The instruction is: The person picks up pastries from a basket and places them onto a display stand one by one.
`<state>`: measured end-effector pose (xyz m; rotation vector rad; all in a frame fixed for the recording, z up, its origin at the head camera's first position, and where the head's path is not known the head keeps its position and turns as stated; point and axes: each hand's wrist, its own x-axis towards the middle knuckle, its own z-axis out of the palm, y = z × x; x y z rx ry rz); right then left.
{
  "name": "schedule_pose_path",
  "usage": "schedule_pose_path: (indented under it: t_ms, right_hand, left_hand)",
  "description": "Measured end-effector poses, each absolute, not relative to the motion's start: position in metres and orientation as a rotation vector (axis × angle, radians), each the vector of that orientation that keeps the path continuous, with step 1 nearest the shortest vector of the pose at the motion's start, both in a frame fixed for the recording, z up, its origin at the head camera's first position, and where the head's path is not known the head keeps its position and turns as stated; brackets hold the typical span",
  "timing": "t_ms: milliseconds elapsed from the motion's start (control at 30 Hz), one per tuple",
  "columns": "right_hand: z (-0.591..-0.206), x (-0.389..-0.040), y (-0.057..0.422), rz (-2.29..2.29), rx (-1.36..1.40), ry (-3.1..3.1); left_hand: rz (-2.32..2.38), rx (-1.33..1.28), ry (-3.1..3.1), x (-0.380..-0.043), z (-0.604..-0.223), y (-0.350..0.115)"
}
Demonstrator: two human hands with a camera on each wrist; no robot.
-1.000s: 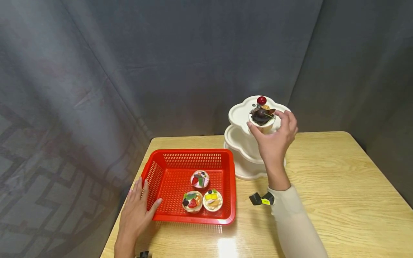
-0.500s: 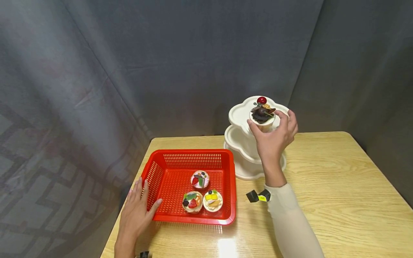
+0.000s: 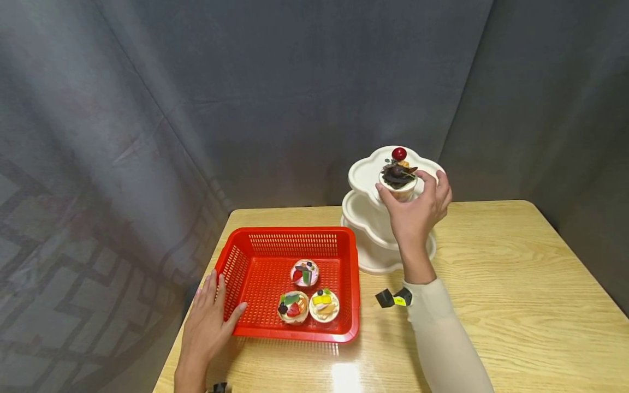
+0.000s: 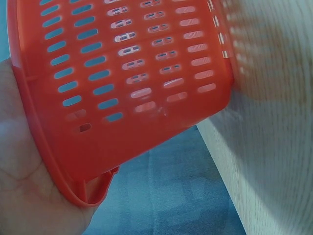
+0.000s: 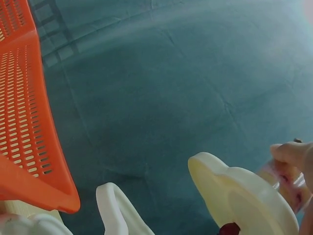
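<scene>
My right hand holds a dessert cup between thumb and fingers. Dark chocolate-like pieces top its white layer, and a red cherry shows just behind them. This cup is at the top tier of a white, petal-edged three-tier stand; in the right wrist view it lies against the tier's upper side, and the fingers hide part of it. My left hand rests at the left rim of a red plastic basket, fingers extended and thumb over the near corner.
Inside the basket sit three small fruit-topped desserts: one pink, one with strawberry and one with yellow pieces. The wooden table runs to the right. Grey curtains hang behind and at the sides.
My right forearm has shifted slightly left, and the dessert cup has moved only a little at the top tier. My left hand and the basket have stayed put.
</scene>
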<state>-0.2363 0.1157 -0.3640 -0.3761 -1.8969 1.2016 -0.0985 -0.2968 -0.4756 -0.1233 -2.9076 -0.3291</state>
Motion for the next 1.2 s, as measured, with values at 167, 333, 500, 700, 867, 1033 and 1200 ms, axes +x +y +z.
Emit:
schedule_pose_path:
  t_ms: [167, 333, 500, 700, 867, 1033, 1200]
  right_hand:
    - [-0.364, -0.237, 0.117, 1.202, -0.374, -1.918]
    - [-0.366, -0.237, 0.118, 1.200, -0.373, -1.932]
    - [-0.366, -0.237, 0.120, 1.205, -0.359, -1.951]
    - [-0.362, -0.231, 0.124, 1.201, -0.313, -1.968]
    - [-0.358, -0.222, 0.127, 1.180, -0.244, -1.945]
    - [-0.358, -0.209, 0.129, 1.185, -0.201, -1.937]
    - [-0.358, -0.193, 0.130, 1.184, -0.163, -1.927]
  left_hand:
    - [-0.327, -0.129, -2.910, -0.099, -0.475, -0.297]
    - [-0.329, -0.129, -2.916, -0.098, -0.475, -0.298]
    - [-0.319, -0.130, -2.914, -0.098, -0.474, -0.299]
    - [-0.310, -0.134, -2.915, -0.099, -0.475, -0.298]
    - [-0.312, -0.132, -2.919, -0.101, -0.474, -0.297]
    - [-0.331, -0.111, -2.962, -0.102, -0.472, -0.294]
    - [-0.334, -0.096, -2.979, -0.102, -0.473, -0.291]
